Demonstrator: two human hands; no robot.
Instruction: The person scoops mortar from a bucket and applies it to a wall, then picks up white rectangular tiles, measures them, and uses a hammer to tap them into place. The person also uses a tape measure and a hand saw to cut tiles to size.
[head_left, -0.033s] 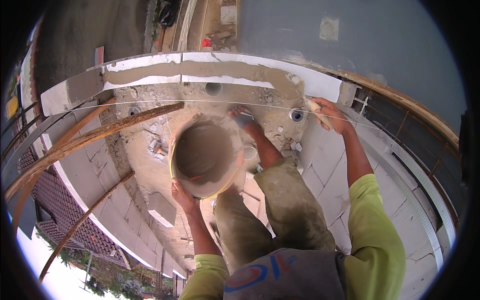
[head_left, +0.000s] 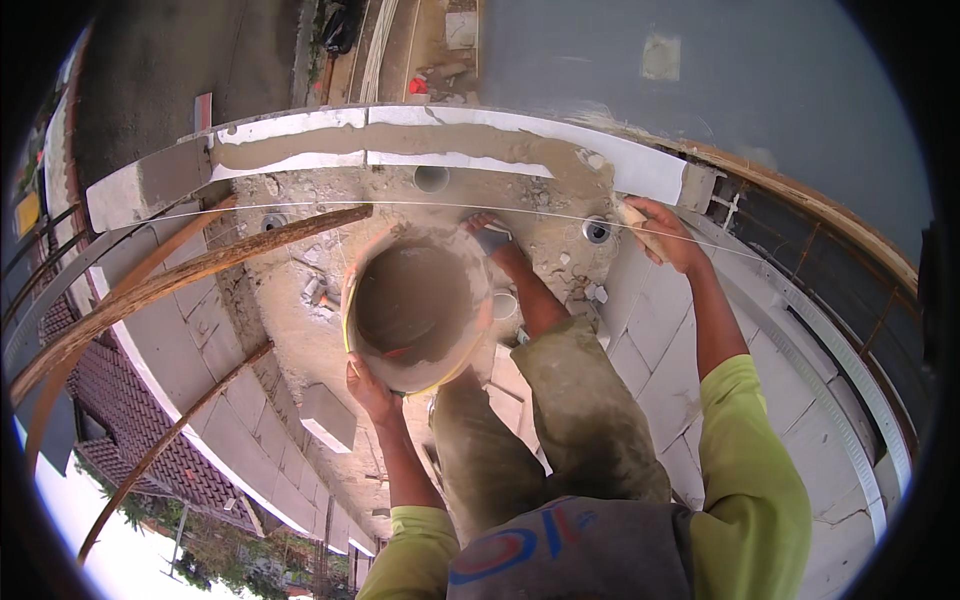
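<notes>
My left hand (head_left: 372, 390) is closed on the near-left rim of a round orange bucket (head_left: 484, 312). Wet grey mortar (head_left: 415, 290) coats the inside of this bucket and lies in it. Off to the right, my right hand (head_left: 664, 236) is wrapped round the pale handle of a trowel (head_left: 640, 230). Mortar covers its blade, which reaches over the top of the white block wall (head_left: 645, 160). Along that wall top runs a band of brown-grey mortar (head_left: 450, 143), ending near the blade.
A thin white string (head_left: 540, 208) stretches across in front of the wall. Rough wooden poles (head_left: 210, 265) slant in from the left. Pipe openings (head_left: 432, 178) sit in the rubble-strewn floor, and a loose block (head_left: 328, 418) lies at lower left. Block walls (head_left: 660, 330) rise on both sides.
The whole view has shifted slightly, so most things appear a little farther right. Both hands keep their holds on the bucket rim and the trowel.
</notes>
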